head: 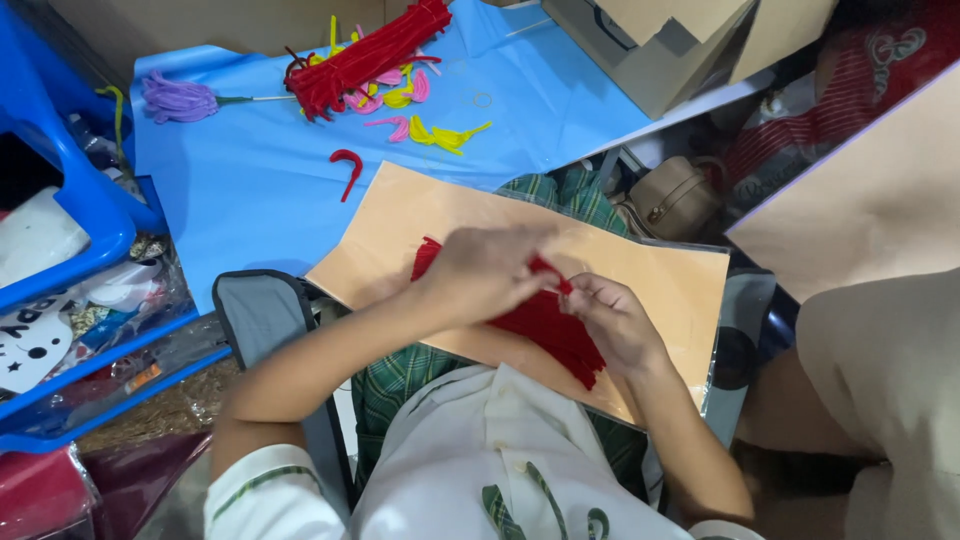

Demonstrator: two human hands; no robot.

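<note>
Both hands pinch red pipe cleaners [548, 325] lying on a tan board [660, 275] across the lap: left hand [480, 272] closed over the bunch's top, right hand [612, 320] gripping its middle. More red cleaners [365, 57] and a purple flower [180, 98] sit on the blue sheet [250, 190] beyond.

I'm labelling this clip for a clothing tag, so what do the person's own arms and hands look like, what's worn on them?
Both forearms are bare, and the left hand and right hand have no gloves; no rings or watch are visible. The left arm ends in a short white sleeve with a thin green stripe near its hem.
</note>
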